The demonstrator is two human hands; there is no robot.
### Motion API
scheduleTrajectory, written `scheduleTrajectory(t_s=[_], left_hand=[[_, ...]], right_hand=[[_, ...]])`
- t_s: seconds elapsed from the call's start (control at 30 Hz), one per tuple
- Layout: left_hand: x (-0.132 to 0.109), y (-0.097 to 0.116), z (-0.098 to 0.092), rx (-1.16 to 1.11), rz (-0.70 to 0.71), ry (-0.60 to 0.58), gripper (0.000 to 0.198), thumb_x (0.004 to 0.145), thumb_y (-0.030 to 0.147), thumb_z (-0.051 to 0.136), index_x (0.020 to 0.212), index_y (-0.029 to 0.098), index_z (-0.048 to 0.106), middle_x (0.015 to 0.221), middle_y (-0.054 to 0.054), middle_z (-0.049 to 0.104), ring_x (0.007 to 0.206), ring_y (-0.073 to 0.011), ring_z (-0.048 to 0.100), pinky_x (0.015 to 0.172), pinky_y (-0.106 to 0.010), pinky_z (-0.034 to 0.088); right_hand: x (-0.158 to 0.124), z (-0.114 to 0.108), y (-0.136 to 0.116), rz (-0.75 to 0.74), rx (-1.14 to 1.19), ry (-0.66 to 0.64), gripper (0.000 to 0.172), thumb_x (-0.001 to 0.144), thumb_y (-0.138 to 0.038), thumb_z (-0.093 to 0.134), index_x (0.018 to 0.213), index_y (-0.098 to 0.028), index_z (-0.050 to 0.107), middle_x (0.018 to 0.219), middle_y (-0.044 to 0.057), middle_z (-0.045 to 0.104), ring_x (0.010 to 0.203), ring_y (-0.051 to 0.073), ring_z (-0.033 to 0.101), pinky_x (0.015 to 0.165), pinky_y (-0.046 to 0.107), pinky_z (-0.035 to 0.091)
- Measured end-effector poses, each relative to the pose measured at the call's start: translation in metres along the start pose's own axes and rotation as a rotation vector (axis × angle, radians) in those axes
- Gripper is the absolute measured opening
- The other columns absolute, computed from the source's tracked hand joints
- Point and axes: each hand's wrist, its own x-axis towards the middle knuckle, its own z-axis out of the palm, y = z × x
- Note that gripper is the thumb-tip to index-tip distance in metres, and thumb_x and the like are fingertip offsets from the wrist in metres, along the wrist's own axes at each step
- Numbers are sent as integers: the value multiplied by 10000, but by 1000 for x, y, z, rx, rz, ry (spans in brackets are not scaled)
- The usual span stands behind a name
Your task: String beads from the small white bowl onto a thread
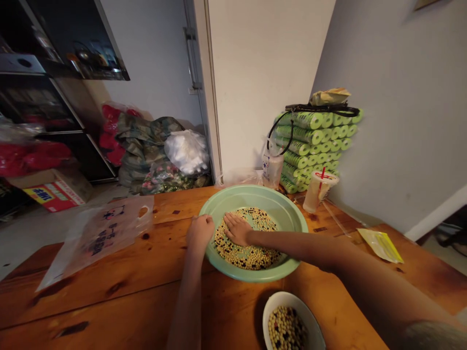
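Observation:
A wide pale green plastic basin [288,206] stands on the wooden table, with yellow soybeans and darker beans [248,260] spread over its bottom. At the basin's left rim, my left hand [200,233] is closed, its fingers curled over the edge. My right hand [238,230] reaches across the basin and lies flat on the beans, palm down, fingers stretched out. Bare green patches of the bottom show around it. Nearer to me, a white bowl [269,307] holds more mixed beans, pale and dark.
On the wooden table [146,272], a plastic bag [105,228] lies at left. Behind the basin stand a bagged cup [272,170] and a drink cup with a red straw [318,192]. A yellow packet [381,244] lies at right. Green-wrapped rolls [310,141] are stacked against the wall.

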Motion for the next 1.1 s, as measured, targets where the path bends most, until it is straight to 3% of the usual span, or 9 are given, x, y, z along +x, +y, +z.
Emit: scheduleTrajectory(t_s=[0.2,0.4,0.5,0.87,1.0,1.1], left_hand=[[-1,2,-1,-3,-10,1,249,927,342,540,1063,147,615,1096,-79,636,967,-194,626,846,-403,531],[-1,1,0,-12,-8,-3,249,927,344,540,1058,147,616,1085,-77,638,958,-192,628,838,-400,534],[0,1,1,-15,-4,-1,245,927,342,540,1053,147,617,1082,-76,639,956,-190,628,837,-397,534],[3,-1,3,-2,6,9,242,927,342,540,1045,146,617,1073,-75,639,940,-186,629,824,-390,537],[3,-1,3,-3,12,13,240,928,342,538,1044,147,617,1075,-76,638,938,-185,628,821,-387,537],[3,-1,3,-2,11,13,242,927,340,540,1049,145,616,1078,-76,638,939,-186,628,822,-388,538]], right_hand=[[6,1,16,290,-39,47,478,923,-368,554,1364,-207,459,1490,113,363,1331,328,370,1073,591,280],[3,6,9,477,-79,85,493,922,-377,553,1372,-203,449,1494,116,355,1344,336,350,1080,605,255],[-1,7,2,415,-83,74,505,924,-391,546,1380,-203,442,1503,117,344,1359,339,327,1091,611,226],[-8,-4,-5,-96,-34,-73,576,962,-452,435,1460,-181,334,1562,125,264,1422,300,242,1140,553,139],[-10,-7,-2,-170,-44,-106,596,989,-416,314,1498,-112,257,1579,145,205,1456,237,158,1172,429,111],[-12,-6,-2,-152,-59,-109,590,984,-410,287,1507,-141,247,1585,125,178,1463,242,122,1173,447,71]])
